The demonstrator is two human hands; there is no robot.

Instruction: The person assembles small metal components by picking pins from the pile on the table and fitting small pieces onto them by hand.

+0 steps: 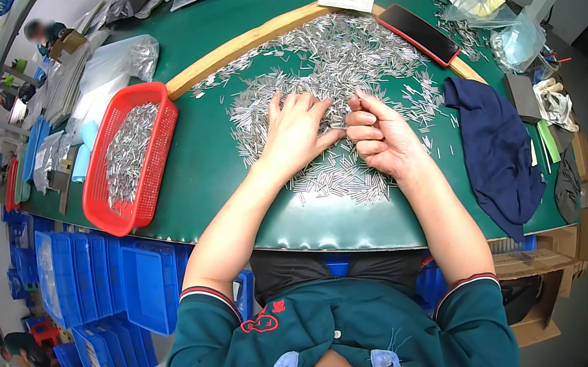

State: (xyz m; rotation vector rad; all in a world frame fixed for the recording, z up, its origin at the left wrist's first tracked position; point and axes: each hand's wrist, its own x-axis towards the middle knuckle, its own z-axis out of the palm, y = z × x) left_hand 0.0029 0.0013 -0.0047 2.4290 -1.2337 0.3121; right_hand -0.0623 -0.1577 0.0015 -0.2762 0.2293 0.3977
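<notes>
Right, nearest first: the person's dark-green short-sleeved shirt (356,326), close to the front edge of a glossy green tabletop (228,204). Stacked blue plastic bins (148,280) sit below that edge, to the person's left. A strip of green shows between the edge and a broad heap of thin silvery metal pins (349,181), so the forearms have room there.

Left hand (293,133): palm down on the heap, fingers spread, thumb out toward the other hand; can't tell whether it has hold of a pin. Right hand (383,140): just beside it, over the heap, fingers curled in, thumb against the index finger; anything pinched is too small to make out.

Left flank: a red perforated plastic basket (151,187), partly filled with similar pins, well apart from the heap. Right flank: a crumpled navy-blue cloth (497,155) reaching toward the table's side edge.

Far side: a pale wooden strip (256,35) slants along the heap's boundary; a black red-rimmed phone (419,33) lies beyond the pins.
</notes>
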